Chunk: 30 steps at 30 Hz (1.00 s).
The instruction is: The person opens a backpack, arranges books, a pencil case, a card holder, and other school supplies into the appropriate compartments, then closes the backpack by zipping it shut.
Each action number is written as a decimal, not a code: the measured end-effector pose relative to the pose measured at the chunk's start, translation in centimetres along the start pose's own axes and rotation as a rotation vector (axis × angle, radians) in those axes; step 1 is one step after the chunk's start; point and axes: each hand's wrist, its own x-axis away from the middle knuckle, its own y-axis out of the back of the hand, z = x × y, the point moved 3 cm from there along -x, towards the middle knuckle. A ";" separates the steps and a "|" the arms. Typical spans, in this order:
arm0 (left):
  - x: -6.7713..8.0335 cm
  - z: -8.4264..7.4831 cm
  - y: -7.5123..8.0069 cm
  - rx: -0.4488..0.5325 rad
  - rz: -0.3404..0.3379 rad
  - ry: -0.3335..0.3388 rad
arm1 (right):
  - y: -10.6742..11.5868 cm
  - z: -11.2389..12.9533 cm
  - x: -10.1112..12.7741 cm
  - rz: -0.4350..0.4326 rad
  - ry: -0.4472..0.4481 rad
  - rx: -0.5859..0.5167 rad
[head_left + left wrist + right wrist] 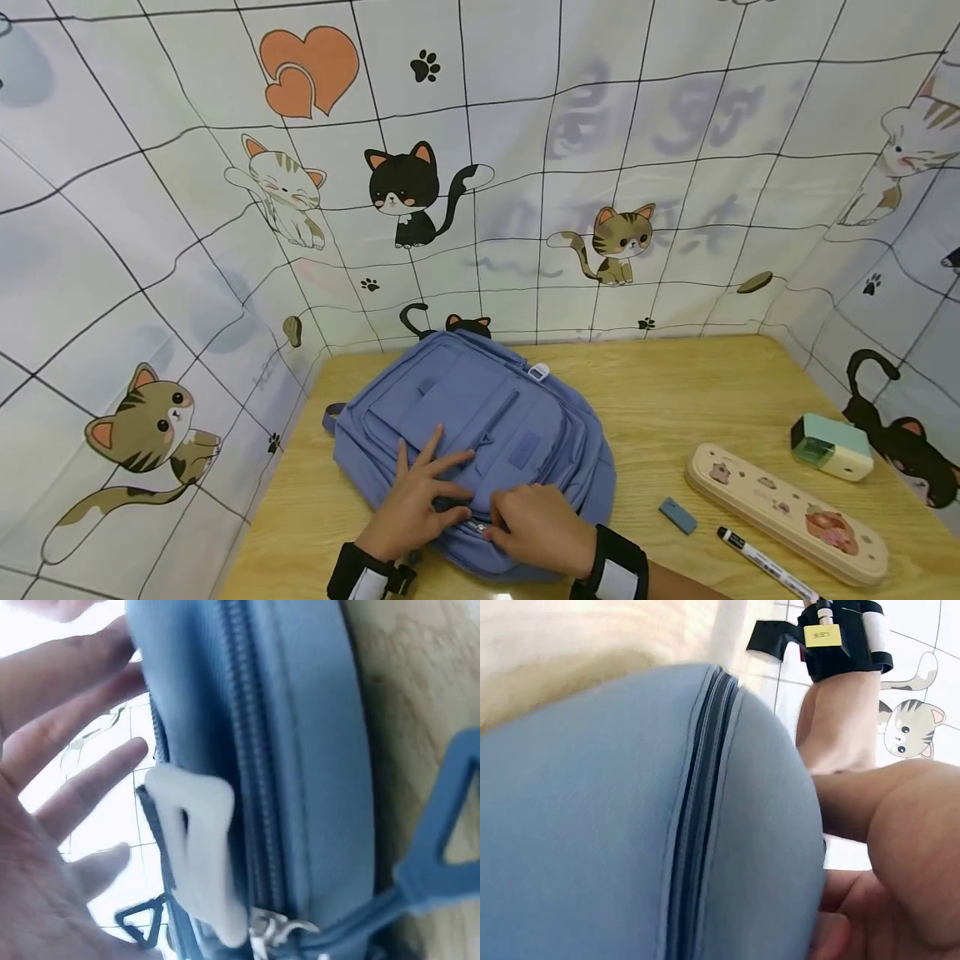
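Two hands work the zip of one blue backpack [472,425] lying flat on the table [675,392].

The left hand [420,500] presses the bag with spread, straight fingers; the right hand [536,525] is curled at the near edge, seemingly pinching the zip pull [478,527], though the grip is partly hidden. The zipper [251,765] reads as closed along what shows, so opening looks barely begun. Beside the bag lie one pencil case [783,512], one green sharpener [831,447], one marker [765,565] and one eraser [678,515].
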 end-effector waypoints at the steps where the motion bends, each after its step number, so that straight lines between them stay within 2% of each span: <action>1: 0.0 -0.3 -0.1 -0.019 -0.013 -0.031 | -0.1 0.0 -0.1 0.014 0.000 -0.017; 3: -0.1 -0.8 -0.3 -0.041 -0.025 -0.075 | -0.2 0.0 -0.4 0.039 -0.005 -0.082; 5: -0.3 -1.1 -0.4 -0.031 -0.009 -0.102 | 0.0 -0.1 -0.5 0.055 -0.021 -0.173; 10: -0.4 -1.3 -0.1 0.002 0.037 -0.101 | 0.6 -0.7 -0.6 0.077 -0.104 -0.435; 13: -0.1 -1.3 0.2 -0.019 0.012 -0.141 | 1.0 -0.9 -0.6 0.062 -0.138 -0.531; 17: 0.3 -1.5 0.4 -0.029 -0.064 -0.238 | 1.3 -0.7 -0.7 0.033 -0.129 -0.519; 20: 0.3 -1.6 0.3 0.011 -0.091 -0.264 | 1.4 -0.4 -0.6 0.017 -0.110 -0.481; 23: 0.1 -1.4 0.3 0.042 -0.080 -0.244 | 1.5 -0.4 -0.6 0.003 -0.103 -0.470; 30: -0.4 -1.1 0.3 0.043 0.011 -0.216 | 1.0 -0.6 -0.5 0.008 -0.111 -0.523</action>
